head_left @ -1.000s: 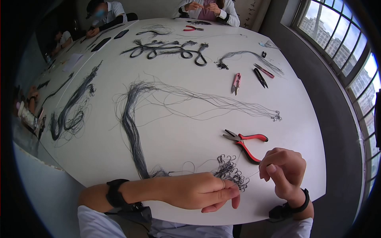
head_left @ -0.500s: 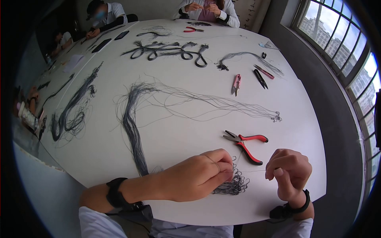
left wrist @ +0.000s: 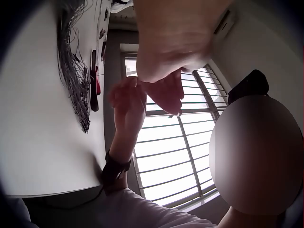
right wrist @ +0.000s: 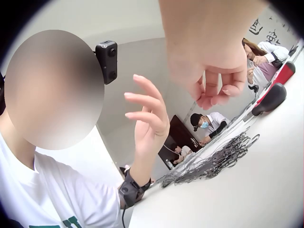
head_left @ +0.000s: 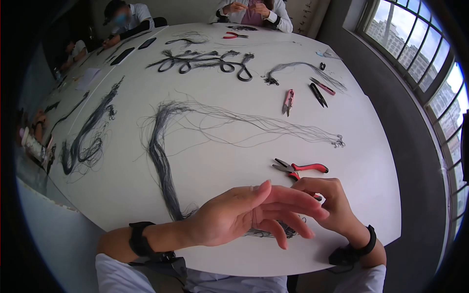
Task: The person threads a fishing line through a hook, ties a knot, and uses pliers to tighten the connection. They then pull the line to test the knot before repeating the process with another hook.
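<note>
My left hand (head_left: 239, 215) is turned with its palm partly showing, thumb up and fingers spread, and its fingertips reach close to my right hand (head_left: 325, 202). The right hand has its fingers curled in a pinch on a thin fishing line, which is barely visible now. Below the hands lies a heap of dark fish hooks (right wrist: 232, 149), mostly hidden in the head view by the left hand. From them a thick bundle of grey fishing lines (head_left: 163, 171) runs away across the table. Just beyond the right hand are red-handled pliers (head_left: 310, 167), partly covered by it.
Thinner strands lead to a small cluster of hooks (head_left: 338, 141). Pink thread snips (head_left: 288, 101) and black snips (head_left: 318, 95) lie farther back. Looped line bundles (head_left: 195, 62) lie at the far middle, another bundle (head_left: 90, 129) at left. Other people sit around the white table (head_left: 234, 166).
My left hand has left its curled pose over the hooks, rolled palm up with fingers spread, and swung towards the right hand. The right hand has shifted slightly left, overlapping the pliers.
</note>
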`<act>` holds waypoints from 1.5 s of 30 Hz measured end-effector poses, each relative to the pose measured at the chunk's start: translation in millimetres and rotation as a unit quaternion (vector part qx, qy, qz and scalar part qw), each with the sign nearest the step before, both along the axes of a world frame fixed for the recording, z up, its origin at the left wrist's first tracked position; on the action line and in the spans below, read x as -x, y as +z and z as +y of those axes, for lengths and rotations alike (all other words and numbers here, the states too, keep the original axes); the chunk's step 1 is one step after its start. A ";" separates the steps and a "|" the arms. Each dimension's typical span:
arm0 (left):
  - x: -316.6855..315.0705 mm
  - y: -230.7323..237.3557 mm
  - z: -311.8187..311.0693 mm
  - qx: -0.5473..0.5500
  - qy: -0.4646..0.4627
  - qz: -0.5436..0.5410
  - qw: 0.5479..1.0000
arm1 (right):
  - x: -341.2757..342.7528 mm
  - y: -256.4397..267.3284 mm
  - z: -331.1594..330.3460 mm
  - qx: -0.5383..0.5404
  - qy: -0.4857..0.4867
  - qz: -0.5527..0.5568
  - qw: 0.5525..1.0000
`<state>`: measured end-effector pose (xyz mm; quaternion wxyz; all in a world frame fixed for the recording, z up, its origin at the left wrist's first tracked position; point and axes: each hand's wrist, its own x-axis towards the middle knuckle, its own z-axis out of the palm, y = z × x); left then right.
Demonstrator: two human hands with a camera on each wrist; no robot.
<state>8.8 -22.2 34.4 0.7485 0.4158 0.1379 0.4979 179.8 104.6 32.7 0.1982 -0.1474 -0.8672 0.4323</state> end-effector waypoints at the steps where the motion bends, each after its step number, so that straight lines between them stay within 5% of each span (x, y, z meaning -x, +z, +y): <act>1: -0.4 -1.0 4.2 0.024 0.092 -0.003 0.995 | 0.6 -2.6 -3.1 -0.036 0.018 0.019 0.999; 2: 0.5 -2.4 7.1 0.048 0.183 -0.006 0.982 | 1.1 -1.4 -4.9 -0.035 0.033 -0.010 0.999; 9: 12.2 -15.8 11.1 0.085 0.174 0.067 0.979 | 6.3 -9.6 -11.1 -0.216 0.020 0.025 0.976; 15: 3.8 -14.3 8.3 0.029 0.219 0.183 0.958 | 7.8 -11.7 -12.7 -0.250 -0.002 0.053 0.967; 25: 3.6 -13.1 4.6 0.102 0.244 0.101 0.959 | 4.5 -10.9 -11.0 -0.256 -0.007 0.038 0.966; 28: -3.8 -13.0 0.2 0.064 0.250 0.374 0.891 | 5.3 -12.6 -11.0 -0.316 0.032 0.084 0.944; 34: -1.3 -13.9 -2.4 -0.111 0.252 0.564 0.778 | 4.8 -9.1 -13.2 -0.358 0.067 0.070 0.929; 40: 7.8 -3.5 3.1 0.091 0.109 0.446 0.884 | 5.4 -6.8 -10.7 -0.371 0.095 0.068 0.921; 45: 12.2 -3.5 6.0 0.127 0.068 0.373 0.916 | 6.5 -9.5 -4.1 -0.310 0.101 0.078 0.942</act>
